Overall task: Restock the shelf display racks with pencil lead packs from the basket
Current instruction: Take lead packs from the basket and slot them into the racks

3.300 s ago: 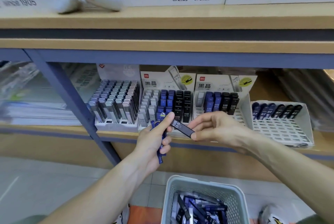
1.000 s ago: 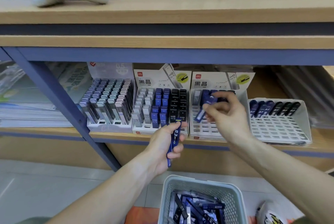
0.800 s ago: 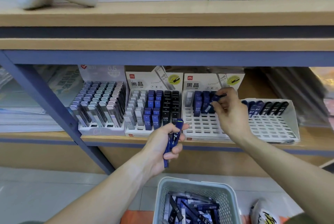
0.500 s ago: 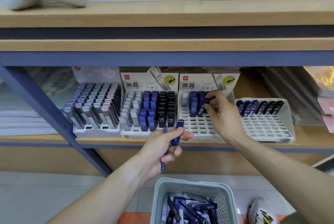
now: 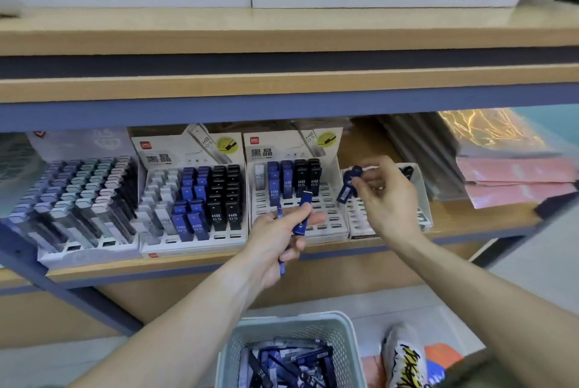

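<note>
Many packs are still lying loose in the basket (image 5: 293, 325) at the bottom of the frame, so the restock is judged well short of done. Above it, the left hand (image 5: 275, 232) is gripping a small reserve of blue lead packs (image 5: 302, 215), fingers curled round them, waiting just in front of the half-filled rack (image 5: 332, 224). Half a second ago the right hand (image 5: 387, 199) was working at the blue column of that rack; it is now sitting further right, in front of the end rack (image 5: 421, 196), pinching a single blue pack (image 5: 349, 184) between thumb and fingertips. Whether this pack is being fed into the end rack or lifted from it cannot be told. The shift suggests filling is moving to the sparsest rack. Further left, the full rack (image 5: 191, 199) and the grey rack (image 5: 84, 199) are standing stocked and untouched on the shelf (image 5: 470, 218).
</note>
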Demonstrator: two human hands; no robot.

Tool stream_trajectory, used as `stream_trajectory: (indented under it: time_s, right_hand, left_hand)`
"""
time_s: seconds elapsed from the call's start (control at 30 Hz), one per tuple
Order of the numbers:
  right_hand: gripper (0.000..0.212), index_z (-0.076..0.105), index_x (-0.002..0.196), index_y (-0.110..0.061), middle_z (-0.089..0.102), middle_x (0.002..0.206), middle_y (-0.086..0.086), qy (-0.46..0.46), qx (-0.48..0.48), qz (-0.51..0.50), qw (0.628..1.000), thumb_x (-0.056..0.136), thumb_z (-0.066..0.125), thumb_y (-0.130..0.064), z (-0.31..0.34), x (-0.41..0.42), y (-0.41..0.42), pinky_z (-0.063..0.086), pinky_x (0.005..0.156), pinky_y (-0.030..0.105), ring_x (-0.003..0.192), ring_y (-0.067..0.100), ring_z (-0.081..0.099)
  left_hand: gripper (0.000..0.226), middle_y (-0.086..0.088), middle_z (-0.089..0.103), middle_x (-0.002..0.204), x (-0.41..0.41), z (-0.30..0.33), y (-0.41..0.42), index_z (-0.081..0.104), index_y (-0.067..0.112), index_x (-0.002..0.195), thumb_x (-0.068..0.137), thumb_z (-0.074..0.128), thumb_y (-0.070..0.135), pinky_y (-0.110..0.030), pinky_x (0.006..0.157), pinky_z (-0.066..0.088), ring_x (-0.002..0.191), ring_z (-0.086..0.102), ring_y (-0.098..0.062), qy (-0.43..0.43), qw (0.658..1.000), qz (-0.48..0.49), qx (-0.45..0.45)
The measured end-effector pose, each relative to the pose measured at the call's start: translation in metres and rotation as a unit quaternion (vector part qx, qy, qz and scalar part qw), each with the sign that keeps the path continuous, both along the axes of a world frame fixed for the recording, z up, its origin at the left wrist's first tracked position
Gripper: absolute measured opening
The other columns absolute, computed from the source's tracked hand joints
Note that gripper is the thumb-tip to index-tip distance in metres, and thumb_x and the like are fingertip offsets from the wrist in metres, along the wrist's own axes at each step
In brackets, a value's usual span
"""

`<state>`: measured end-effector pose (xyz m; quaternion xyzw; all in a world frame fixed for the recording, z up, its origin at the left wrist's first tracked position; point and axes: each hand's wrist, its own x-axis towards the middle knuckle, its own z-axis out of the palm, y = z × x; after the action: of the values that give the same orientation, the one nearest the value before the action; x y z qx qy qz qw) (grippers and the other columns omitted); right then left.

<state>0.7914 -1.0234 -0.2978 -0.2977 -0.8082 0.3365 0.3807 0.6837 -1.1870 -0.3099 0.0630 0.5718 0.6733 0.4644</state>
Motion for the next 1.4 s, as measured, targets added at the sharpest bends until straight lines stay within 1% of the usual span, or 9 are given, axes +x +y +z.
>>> stream_trajectory:
  time_s: [0.2, 0.3, 0.37, 0.43, 0.57, 0.7, 0.97, 1.2, 1.4]
  right_hand:
    - [0.017, 0.064, 0.105, -0.027, 0.067, 0.084, -0.011, -0.02, -0.005, -0.067, 0.998, 0.096, 0.065, -0.013, -0.004, 0.024, 0.045, 0.043, 0.067, 0.004, 0.083, 0.0, 0.063]
    - [0.016, 0.066, 0.108, -0.024, 0.071, 0.087, -0.006, -0.061, 0.015, -0.064, 0.996, 0.096, 0.063, -0.013, -0.009, 0.022, 0.058, 0.056, 0.078, 0.03, 0.083, 0.011, 0.067]
    - [0.015, 0.066, 0.11, -0.02, 0.073, 0.094, -0.003, -0.082, 0.029, -0.051, 0.995, 0.097, 0.063, -0.013, -0.012, 0.02, 0.061, 0.058, 0.081, 0.039, 0.088, 0.016, 0.068]
    - [0.014, 0.066, 0.11, -0.019, 0.074, 0.097, -0.003, -0.098, 0.05, -0.038, 0.993, 0.098, 0.062, -0.013, -0.014, 0.02, 0.064, 0.059, 0.082, 0.041, 0.09, 0.017, 0.069]
    - [0.015, 0.068, 0.111, -0.019, 0.073, 0.095, -0.005, -0.114, 0.055, -0.021, 0.992, 0.098, 0.062, -0.013, -0.014, 0.02, 0.07, 0.058, 0.083, 0.036, 0.088, 0.013, 0.068]
    - [0.016, 0.069, 0.109, -0.02, 0.066, 0.087, -0.014, -0.12, 0.073, 0.002, 0.99, 0.096, 0.065, -0.011, -0.013, 0.021, 0.069, 0.058, 0.081, 0.03, 0.083, 0.008, 0.067]
    - [0.017, 0.071, 0.109, -0.019, 0.075, 0.095, -0.006, -0.108, 0.09, 0.004, 0.99, 0.096, 0.063, -0.01, -0.013, 0.018, 0.071, 0.058, 0.082, 0.028, 0.088, 0.007, 0.069]
    - [0.017, 0.071, 0.108, -0.019, 0.073, 0.094, -0.007, -0.121, 0.099, 0.004, 0.988, 0.096, 0.063, -0.01, -0.013, 0.019, 0.073, 0.057, 0.081, 0.028, 0.087, 0.009, 0.068]
    - [0.016, 0.071, 0.105, -0.022, 0.071, 0.091, -0.011, -0.12, 0.092, 0.041, 0.988, 0.095, 0.066, -0.011, -0.014, 0.016, 0.073, 0.057, 0.082, 0.025, 0.084, 0.001, 0.066]
  left_hand:
    - [0.021, -0.004, 0.072, 0.087, 0.016, -0.007, 0.037, 0.073, 0.003, 0.11, 0.096, 0.07, 0.018, -0.018, 0.03, 0.02, 0.045, 0.044, -0.011, -0.021, 1.0, 0.012, -0.003]
    - [0.023, 0.006, 0.068, 0.065, 0.019, -0.006, 0.046, 0.071, 0.005, 0.117, 0.098, 0.067, 0.017, -0.018, 0.029, 0.019, 0.045, 0.044, -0.011, -0.026, 1.0, 0.008, -0.012]
    - [0.023, 0.007, 0.065, 0.061, 0.019, -0.007, 0.049, 0.071, 0.005, 0.118, 0.099, 0.066, 0.017, -0.018, 0.03, 0.019, 0.045, 0.044, -0.011, -0.028, 1.0, 0.004, -0.015]
    - [0.024, 0.004, 0.063, 0.063, 0.019, -0.009, 0.051, 0.071, 0.004, 0.118, 0.099, 0.065, 0.017, -0.019, 0.03, 0.019, 0.045, 0.044, -0.011, -0.03, 0.999, 0.006, -0.019]
    - [0.027, -0.006, 0.061, 0.084, 0.018, -0.013, 0.053, 0.066, 0.002, 0.123, 0.099, 0.063, 0.014, -0.019, 0.03, 0.021, 0.045, 0.046, -0.012, -0.032, 0.999, 0.011, -0.024]
    - [0.028, -0.003, 0.058, 0.08, 0.018, -0.015, 0.054, 0.064, 0.005, 0.125, 0.099, 0.064, 0.013, -0.019, 0.03, 0.02, 0.046, 0.046, -0.012, -0.031, 0.999, 0.015, -0.025]
    - [0.025, -0.006, 0.066, 0.087, 0.02, -0.014, 0.054, 0.064, 0.01, 0.121, 0.096, 0.069, 0.013, -0.018, 0.03, 0.02, 0.048, 0.045, -0.013, -0.038, 0.999, 0.022, -0.017]
    - [0.024, -0.005, 0.068, 0.091, 0.021, -0.011, 0.051, 0.064, 0.012, 0.117, 0.095, 0.072, 0.013, -0.018, 0.031, 0.02, 0.047, 0.045, -0.013, -0.029, 0.999, 0.029, -0.018]
    - [0.027, -0.008, 0.069, 0.098, 0.02, -0.013, 0.052, 0.064, 0.012, 0.119, 0.094, 0.073, 0.013, -0.018, 0.031, 0.021, 0.047, 0.046, -0.012, -0.026, 0.999, 0.033, -0.02]
